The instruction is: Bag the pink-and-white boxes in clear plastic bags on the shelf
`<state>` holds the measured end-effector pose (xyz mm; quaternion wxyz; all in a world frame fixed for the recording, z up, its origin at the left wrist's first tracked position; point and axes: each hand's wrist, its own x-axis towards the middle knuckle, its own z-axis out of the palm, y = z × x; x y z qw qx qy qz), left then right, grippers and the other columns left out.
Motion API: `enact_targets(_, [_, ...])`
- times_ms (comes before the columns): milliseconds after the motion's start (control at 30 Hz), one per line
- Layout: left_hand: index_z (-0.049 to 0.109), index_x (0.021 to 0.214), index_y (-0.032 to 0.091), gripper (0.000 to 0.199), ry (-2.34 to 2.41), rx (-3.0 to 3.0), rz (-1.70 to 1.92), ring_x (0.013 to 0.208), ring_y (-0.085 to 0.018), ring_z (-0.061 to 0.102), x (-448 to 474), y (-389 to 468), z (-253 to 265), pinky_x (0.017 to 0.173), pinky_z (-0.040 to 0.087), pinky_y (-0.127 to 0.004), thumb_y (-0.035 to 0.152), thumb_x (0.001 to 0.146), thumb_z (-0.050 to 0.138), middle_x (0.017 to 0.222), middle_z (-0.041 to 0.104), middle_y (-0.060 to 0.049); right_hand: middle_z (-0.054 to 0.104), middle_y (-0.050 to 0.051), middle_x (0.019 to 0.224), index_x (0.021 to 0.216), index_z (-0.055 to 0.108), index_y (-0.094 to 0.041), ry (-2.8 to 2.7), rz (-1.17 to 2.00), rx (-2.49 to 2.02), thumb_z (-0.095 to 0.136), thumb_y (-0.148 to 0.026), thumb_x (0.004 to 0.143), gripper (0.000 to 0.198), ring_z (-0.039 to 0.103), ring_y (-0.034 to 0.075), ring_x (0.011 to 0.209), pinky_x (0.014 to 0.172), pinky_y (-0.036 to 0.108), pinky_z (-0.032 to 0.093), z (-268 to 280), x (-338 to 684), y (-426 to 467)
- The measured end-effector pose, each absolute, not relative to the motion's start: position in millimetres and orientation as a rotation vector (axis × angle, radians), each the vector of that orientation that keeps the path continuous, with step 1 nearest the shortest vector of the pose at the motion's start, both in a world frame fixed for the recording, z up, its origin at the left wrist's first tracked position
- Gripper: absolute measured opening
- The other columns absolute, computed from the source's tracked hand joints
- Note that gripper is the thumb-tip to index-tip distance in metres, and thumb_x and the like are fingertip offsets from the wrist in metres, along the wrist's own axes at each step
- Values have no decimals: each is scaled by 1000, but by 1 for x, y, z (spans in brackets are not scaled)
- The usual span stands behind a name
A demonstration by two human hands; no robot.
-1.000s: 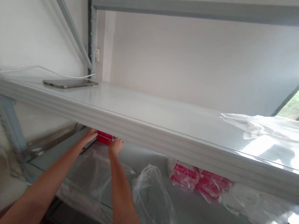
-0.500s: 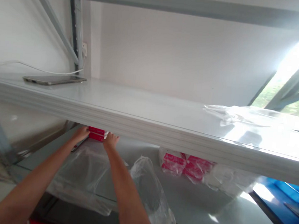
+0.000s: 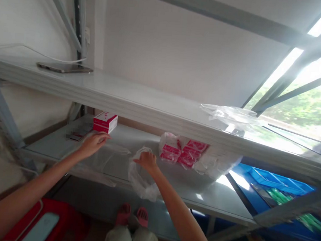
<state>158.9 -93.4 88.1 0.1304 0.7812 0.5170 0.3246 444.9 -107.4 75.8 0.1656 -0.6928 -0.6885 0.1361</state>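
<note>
On the lower shelf (image 3: 172, 178), a red-and-white box (image 3: 105, 122) stands at the back left. Just in front of it is my left hand (image 3: 94, 144), fingers loosely bent and apart, holding nothing. A sheet of clear plastic (image 3: 109, 157) lies beneath and to the right of that hand. My right hand (image 3: 146, 160) is over a clear plastic bag (image 3: 143, 184), its fingers curled down onto the film; the fingertips are hidden. Right of it are red-and-white packs (image 3: 184, 152) wrapped in clear plastic.
A phone (image 3: 65, 68) and crumpled clear plastic (image 3: 231, 114) lie on the upper shelf (image 3: 140, 96), whose front edge overhangs the lower one. Blue trays (image 3: 279, 179) are at the right. A red stool (image 3: 67, 217) with a pale phone-like object (image 3: 41, 228) stands at lower left.
Both hands have let go of the red-and-white box and drawn back toward me, the right one moving over to the plastic bag. The view has tilted down, showing my feet.
</note>
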Motion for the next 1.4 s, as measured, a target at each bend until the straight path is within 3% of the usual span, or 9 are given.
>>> enact_targets(67, [65, 99, 19, 30, 1433, 2273, 868, 101, -20, 59, 174, -111, 76, 88, 45, -28, 28, 84, 41, 110, 65, -5, 70, 6, 74, 68, 70, -18, -1994, 569, -1870, 72, -22, 68, 5, 66, 21, 77, 74, 30, 47, 71, 451, -113])
enact_targets(167, [62, 104, 19, 31, 1406, 2163, 866, 97, -20, 60, 193, -132, 63, 83, 47, -29, 32, 84, 44, 111, 64, -7, 71, 4, 80, 81, 68, -18, -1993, 713, -1698, 55, -16, 80, 13, 66, 14, 71, 66, 22, 48, 79, 457, -126])
enact_targets(333, [43, 128, 19, 59, 1265, 1888, 1076, 94, -21, 61, 233, -166, 63, 78, 50, -34, 44, 77, 58, 117, 59, -11, 69, 7, 90, 87, 58, -19, -1604, 1096, -1040, 51, -36, 85, 18, 66, 17, 82, 75, 28, 49, 113, 481, -181])
enact_targets(433, [49, 121, 20, 56, 1131, 1786, 1164, 92, -22, 61, 265, -192, 75, 73, 51, -33, 43, 72, 64, 114, 61, -11, 69, 4, 83, 84, 56, -21, -1466, 1167, -805, 60, -45, 79, 25, 65, 18, 80, 81, 31, 47, 134, 500, -220])
enact_targets(800, [64, 78, 17, 25, 1052, 1616, 1414, 75, -18, 62, 317, -245, 103, 67, 47, -28, 40, 70, 66, 79, 67, -5, 70, 3, 89, 92, 55, -23, -1378, 1145, -862, 64, -48, 76, 30, 63, 20, 82, 85, 35, 43, 134, 548, -283])
enact_targets(1033, [55, 91, 19, 33, 1006, 1562, 1466, 72, -14, 58, 316, -252, 94, 61, 46, -23, 34, 67, 71, 85, 59, -1, 65, 8, 110, 133, 34, -29, -1170, 1323, -968, 55, -61, 75, 69, 65, 19, 72, 62, 30, 42, 115, 557, -274])
enact_targets(1200, [45, 126, 24, 54, 884, 1587, 1384, 84, -15, 55, 310, -258, 90, 64, 46, -23, 34, 76, 64, 104, 55, -5, 68, 5, 88, 119, 57, -23, -1386, 1430, -1046, 65, -50, 72, 55, 58, 12, 61, 59, 25, 39, 98, 548, -266])
enact_targets(1300, [46, 128, 25, 54, 810, 1580, 1331, 98, -19, 53, 305, -261, 88, 72, 47, -25, 32, 77, 63, 122, 50, -8, 66, 5, 85, 102, 66, -19, -1413, 1385, -1065, 63, -50, 72, 44, 57, 11, 61, 55, 23, 36, 79, 546, -255])
enact_targets(1400, [53, 119, 23, 47, 772, 1525, 1292, 101, -23, 53, 302, -263, 88, 75, 47, -27, 30, 74, 65, 116, 54, -8, 66, 3, 84, 116, 59, -23, -1482, 1261, -1049, 62, -44, 71, 50, 56, 11, 58, 53, 23, 37, 59, 544, -244])
